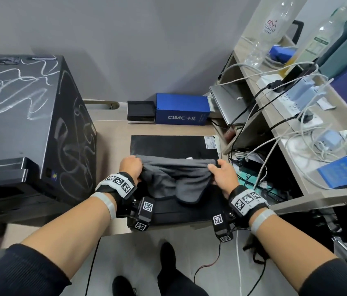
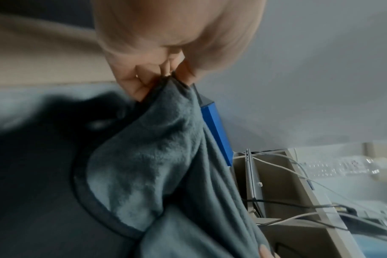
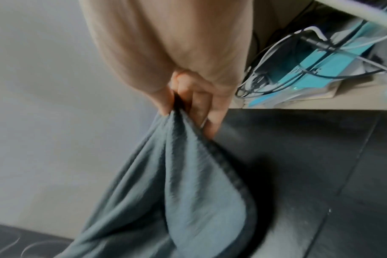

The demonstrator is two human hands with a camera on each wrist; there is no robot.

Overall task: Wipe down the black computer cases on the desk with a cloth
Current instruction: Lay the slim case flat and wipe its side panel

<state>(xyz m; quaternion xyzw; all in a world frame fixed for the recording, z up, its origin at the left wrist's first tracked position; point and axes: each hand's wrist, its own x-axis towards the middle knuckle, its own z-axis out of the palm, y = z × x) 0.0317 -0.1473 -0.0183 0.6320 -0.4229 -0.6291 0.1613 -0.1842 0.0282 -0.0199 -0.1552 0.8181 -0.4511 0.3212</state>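
Both hands, left hand (image 1: 130,167) and right hand (image 1: 223,175), pinch a grey cloth (image 1: 174,178) over the flat black case (image 1: 168,146); its drooping folds could snag the cables (image 1: 253,159) at the surface's right edge.

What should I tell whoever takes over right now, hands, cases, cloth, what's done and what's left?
Left hand grips the left end of the grey cloth; right hand pinches its right end. The cloth is stretched between them above the flat black case lying at mid-desk.
The tall black case stands at the left, white scribble marks across its top and side.
Done: nothing can be confirmed wiped; the flat case's far half looks free of marks.
Left: probably lay the cloth down, wipe the flat case, then clean the marked tall one.
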